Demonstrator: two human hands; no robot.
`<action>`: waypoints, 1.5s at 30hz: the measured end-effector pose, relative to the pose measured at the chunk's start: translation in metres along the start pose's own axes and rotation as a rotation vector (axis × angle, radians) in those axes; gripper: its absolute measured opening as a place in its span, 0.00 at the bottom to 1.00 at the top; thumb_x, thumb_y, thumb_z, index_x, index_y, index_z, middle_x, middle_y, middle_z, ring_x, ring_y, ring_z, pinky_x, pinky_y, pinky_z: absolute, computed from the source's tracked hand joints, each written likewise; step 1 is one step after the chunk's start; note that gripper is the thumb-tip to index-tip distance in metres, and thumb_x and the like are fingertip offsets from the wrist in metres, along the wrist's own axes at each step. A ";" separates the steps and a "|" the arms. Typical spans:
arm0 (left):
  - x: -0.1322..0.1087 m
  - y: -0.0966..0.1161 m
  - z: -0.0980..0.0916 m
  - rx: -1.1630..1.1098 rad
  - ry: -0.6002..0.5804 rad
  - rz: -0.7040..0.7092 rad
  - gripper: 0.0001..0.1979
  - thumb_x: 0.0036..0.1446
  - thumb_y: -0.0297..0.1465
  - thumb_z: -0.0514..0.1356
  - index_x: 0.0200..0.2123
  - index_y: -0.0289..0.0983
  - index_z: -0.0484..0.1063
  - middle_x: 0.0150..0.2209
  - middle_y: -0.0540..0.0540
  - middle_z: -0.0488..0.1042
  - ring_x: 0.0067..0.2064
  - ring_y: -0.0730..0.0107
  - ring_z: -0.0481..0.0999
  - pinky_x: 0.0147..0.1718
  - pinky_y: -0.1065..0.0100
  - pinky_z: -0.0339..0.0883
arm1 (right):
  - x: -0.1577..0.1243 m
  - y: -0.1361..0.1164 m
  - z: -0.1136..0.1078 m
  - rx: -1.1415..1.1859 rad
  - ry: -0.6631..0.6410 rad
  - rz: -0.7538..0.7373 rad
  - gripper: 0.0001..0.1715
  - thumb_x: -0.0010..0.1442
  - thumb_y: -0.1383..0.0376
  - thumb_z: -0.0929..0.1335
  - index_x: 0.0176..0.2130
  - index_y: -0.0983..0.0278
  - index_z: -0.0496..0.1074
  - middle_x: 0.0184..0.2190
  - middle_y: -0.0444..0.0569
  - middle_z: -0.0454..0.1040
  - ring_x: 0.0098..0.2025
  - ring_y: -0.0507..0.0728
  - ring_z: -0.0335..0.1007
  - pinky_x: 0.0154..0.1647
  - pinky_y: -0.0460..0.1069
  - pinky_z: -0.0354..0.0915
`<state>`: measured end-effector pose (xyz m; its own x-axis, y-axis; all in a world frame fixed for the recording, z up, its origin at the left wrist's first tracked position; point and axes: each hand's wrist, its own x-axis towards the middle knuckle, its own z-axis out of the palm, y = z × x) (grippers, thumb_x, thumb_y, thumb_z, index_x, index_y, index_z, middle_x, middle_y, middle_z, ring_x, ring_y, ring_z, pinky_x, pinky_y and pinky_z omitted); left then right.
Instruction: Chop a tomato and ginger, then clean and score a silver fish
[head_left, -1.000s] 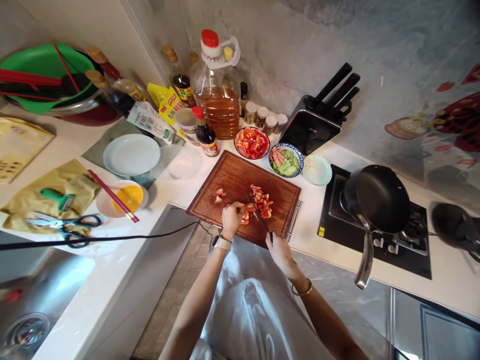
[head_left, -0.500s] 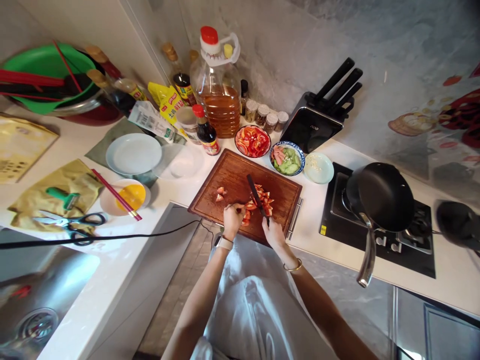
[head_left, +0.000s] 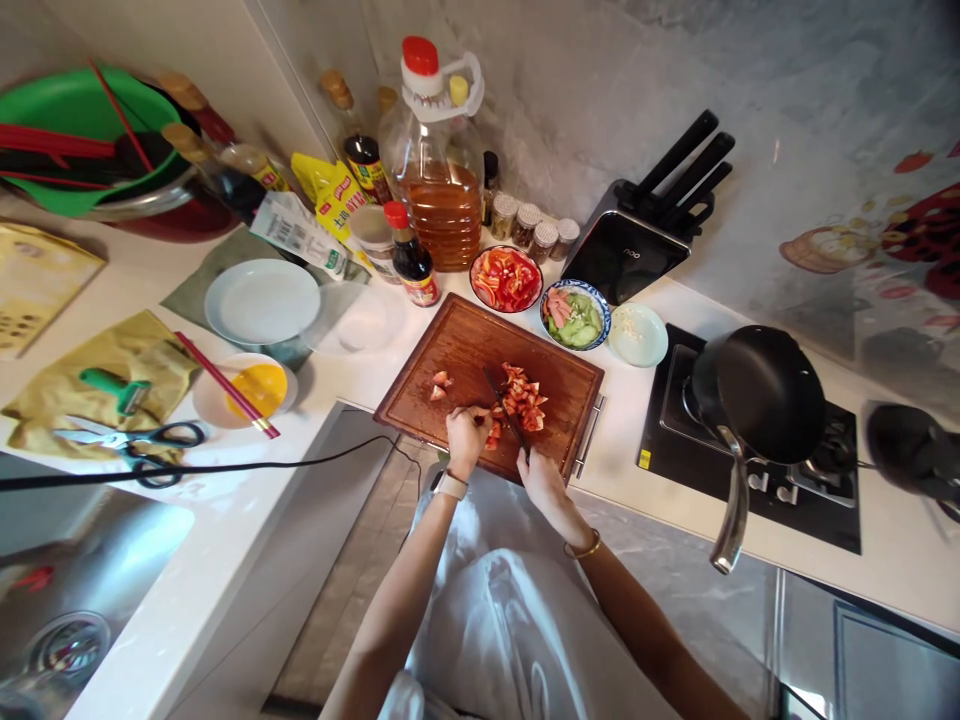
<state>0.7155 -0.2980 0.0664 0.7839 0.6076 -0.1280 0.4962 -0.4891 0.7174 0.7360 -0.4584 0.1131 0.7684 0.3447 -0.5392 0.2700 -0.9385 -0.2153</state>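
Note:
My right hand (head_left: 544, 481) is closed round the handle of a dark-bladed kitchen knife (head_left: 507, 408), whose blade points away from me over the wooden cutting board (head_left: 465, 345). My left hand (head_left: 466, 437) is curled at the board's near edge, left of the blade, its fingertips pressed on red tomato (head_left: 493, 436) beside the knife; the fingers partly hide it. Chopped tomato pieces (head_left: 525, 398) lie in a heap just right of the blade. A few more tomato chunks (head_left: 439, 385) sit apart on the board's left side.
Behind the board stand a bowl of red slices (head_left: 506, 280), a bowl of cucumber and pink slices (head_left: 576, 315) and a pale dish (head_left: 637, 335). A black pan (head_left: 772, 395) rests on the stove at right. Left are a bowl of beaten egg (head_left: 259, 390) and scissors (head_left: 139, 440).
The knife blade has tipped lower and turned edge-on among the tomato, and my right hand has shifted slightly left and toward me. My left hand stays in place.

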 end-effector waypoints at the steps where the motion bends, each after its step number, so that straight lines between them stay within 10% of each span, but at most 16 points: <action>1: 0.000 0.000 0.000 0.000 -0.002 0.008 0.08 0.53 0.28 0.59 0.31 0.36 0.79 0.34 0.42 0.80 0.37 0.64 0.77 0.45 0.63 0.66 | 0.004 -0.001 0.002 0.010 0.003 0.002 0.20 0.68 0.61 0.56 0.43 0.68 0.72 0.33 0.57 0.79 0.34 0.58 0.77 0.32 0.46 0.65; 45: 0.014 0.009 0.004 0.133 0.060 -0.083 0.04 0.48 0.28 0.59 0.26 0.39 0.64 0.28 0.48 0.73 0.36 0.61 0.73 0.39 0.64 0.61 | 0.021 -0.016 -0.005 -0.021 0.004 -0.022 0.20 0.68 0.60 0.56 0.44 0.67 0.71 0.34 0.58 0.79 0.35 0.60 0.78 0.31 0.47 0.65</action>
<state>0.7321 -0.2964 0.0679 0.7164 0.6837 -0.1387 0.6064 -0.5120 0.6084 0.7507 -0.4365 0.1094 0.7645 0.3648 -0.5314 0.2987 -0.9311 -0.2096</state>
